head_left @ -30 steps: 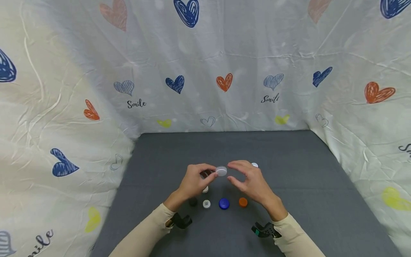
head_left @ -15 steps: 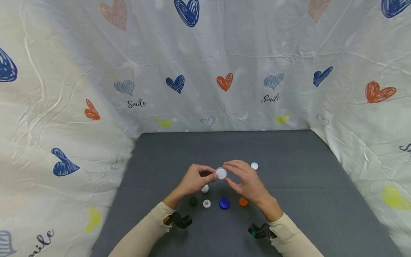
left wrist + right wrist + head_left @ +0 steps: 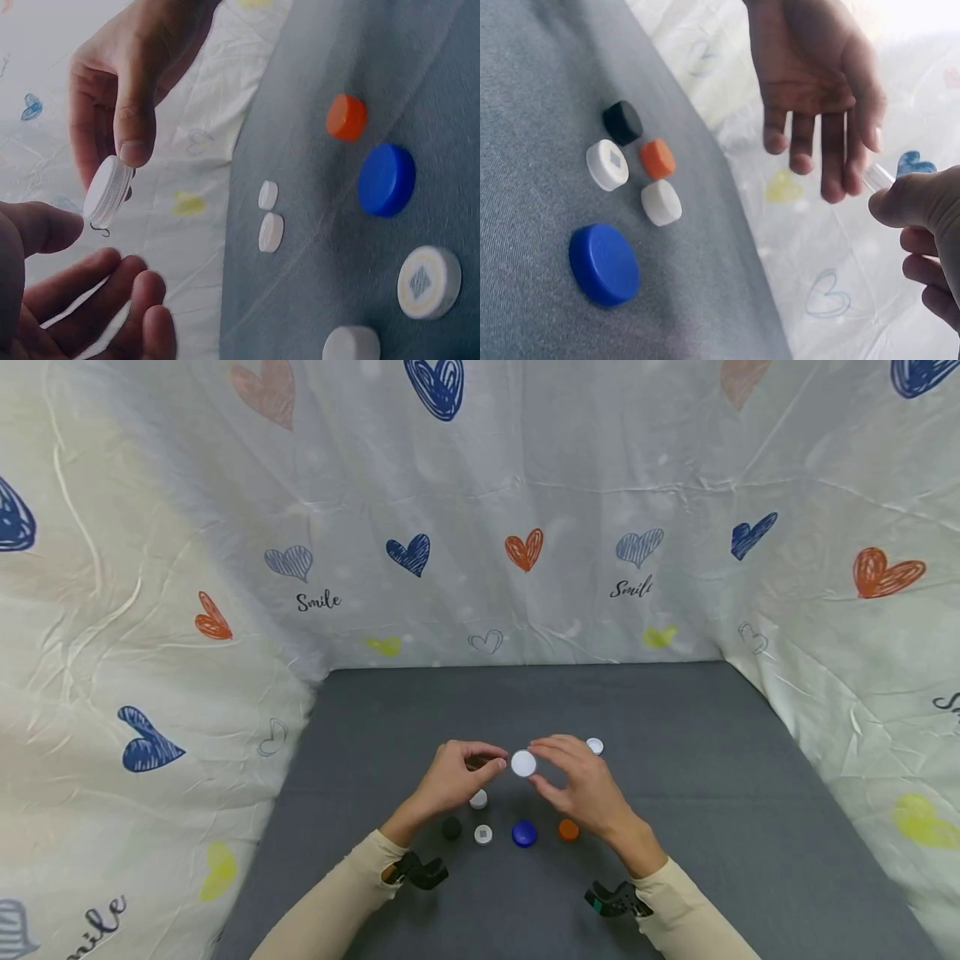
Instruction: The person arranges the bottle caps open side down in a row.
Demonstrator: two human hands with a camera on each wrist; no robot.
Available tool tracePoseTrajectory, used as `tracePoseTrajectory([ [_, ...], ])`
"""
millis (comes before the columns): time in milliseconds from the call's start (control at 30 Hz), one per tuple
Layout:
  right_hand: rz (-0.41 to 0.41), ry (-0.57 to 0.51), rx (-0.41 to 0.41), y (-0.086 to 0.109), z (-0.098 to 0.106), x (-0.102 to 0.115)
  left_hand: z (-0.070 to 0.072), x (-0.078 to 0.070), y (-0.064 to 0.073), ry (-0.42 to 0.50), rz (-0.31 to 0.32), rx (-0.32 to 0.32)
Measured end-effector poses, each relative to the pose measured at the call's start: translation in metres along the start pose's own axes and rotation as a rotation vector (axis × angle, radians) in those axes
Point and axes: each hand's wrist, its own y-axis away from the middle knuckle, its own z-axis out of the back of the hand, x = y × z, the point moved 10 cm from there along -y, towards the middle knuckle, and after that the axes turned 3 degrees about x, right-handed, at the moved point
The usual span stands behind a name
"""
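A round white cap with a ridged rim [image 3: 108, 192] is in the air between the two hands. My right hand [image 3: 581, 781] pinches it between thumb and fingers, with its flat face towards the head camera. Beside the cap's left edge is my left hand [image 3: 450, 779]; in the left wrist view its thumb [image 3: 56, 228] comes close to the rim while its fingers are spread below. The right wrist view shows only a pale sliver of the cap [image 3: 878, 178] past the right thumb [image 3: 900, 199].
On the grey tabletop [image 3: 675, 718] lie a black cap [image 3: 452, 828], a white cap with a grey mark [image 3: 483, 835], a blue cap [image 3: 524, 833] and an orange cap [image 3: 568, 831]. More white caps [image 3: 478, 799] lie farther back. A heart-printed curtain [image 3: 480, 485] surrounds the table.
The white cap has passed from my left hand's fingers to my right hand's. It has shifted slightly right and tipped to face the head camera, and the left fingers have come away from it.
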Motion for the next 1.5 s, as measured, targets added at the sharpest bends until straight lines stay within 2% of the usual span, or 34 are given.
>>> tracePoseTrajectory([
  [100,-0.018,0.003,-0.001,0.002,0.001,-0.004,0.001,-0.016,0.001,-0.120,-0.116,-0.047],
  [167,-0.024,-0.004,-0.003,0.003,0.001,-0.005,-0.001,-0.027,0.003,-0.171,-0.191,-0.060],
  [233,-0.030,-0.015,-0.001,0.003,0.001,-0.005,-0.004,-0.034,0.003,-0.206,-0.240,-0.062],
  [533,-0.082,-0.033,0.011,0.001,-0.003,-0.009,-0.010,-0.045,0.001,-0.455,-0.315,-0.125],
  [733,-0.129,0.010,0.064,0.004,-0.020,-0.016,-0.018,-0.037,-0.001,-0.580,-0.283,-0.090],
  [867,-0.146,0.032,0.098,0.007,-0.034,-0.020,-0.028,-0.023,-0.005,-0.690,-0.247,-0.038],
  [1100,-0.178,0.045,0.176,0.011,-0.061,-0.029,-0.042,-0.008,-0.006,-0.861,-0.250,0.007],
  [1333,-0.183,0.074,0.219,0.015,-0.078,-0.034,-0.053,0.010,-0.009,-0.955,-0.195,0.062],
  [1500,-0.153,0.087,0.223,0.017,-0.087,-0.034,-0.060,0.021,-0.010,-0.969,-0.165,0.092],
])
